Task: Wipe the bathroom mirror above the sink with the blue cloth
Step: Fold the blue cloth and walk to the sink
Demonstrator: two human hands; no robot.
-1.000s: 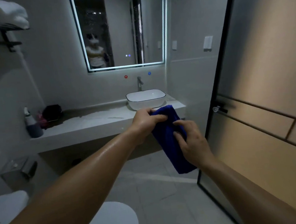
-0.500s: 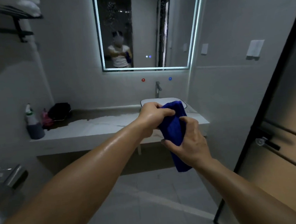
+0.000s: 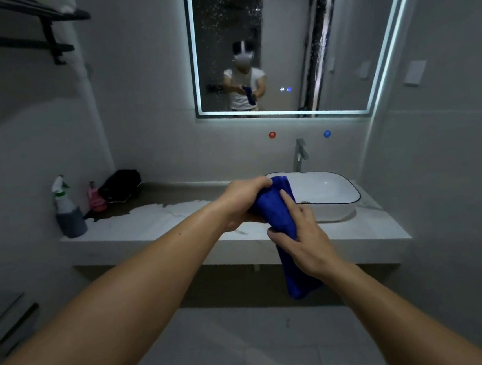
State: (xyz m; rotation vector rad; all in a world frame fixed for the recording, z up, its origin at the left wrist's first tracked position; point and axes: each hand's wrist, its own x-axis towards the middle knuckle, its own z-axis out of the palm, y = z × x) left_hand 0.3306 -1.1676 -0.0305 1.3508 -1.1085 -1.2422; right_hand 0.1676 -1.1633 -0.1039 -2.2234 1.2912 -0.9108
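Note:
The blue cloth (image 3: 276,214) hangs bunched between both hands in front of the counter. My left hand (image 3: 242,198) grips its upper end, fingers curled over the top. My right hand (image 3: 301,235) holds the cloth's middle, thumb under it and index finger lying along it. The lit-edged mirror (image 3: 287,30) hangs on the wall above the sink (image 3: 332,194), well beyond my hands, and shows white specks on its glass. The sink is a white bowl with a dark rim.
A faucet (image 3: 299,154) stands behind the sink. A spray bottle (image 3: 67,209), a pink bottle (image 3: 96,197) and a black bag (image 3: 121,185) sit at the left end of the white counter (image 3: 150,229). A black towel rack (image 3: 27,29) is mounted upper left.
I have come closer to the counter and mirror, which now fill more of the view. Both hands keep hold of the cloth, and my right hand has slid a little lower along it.

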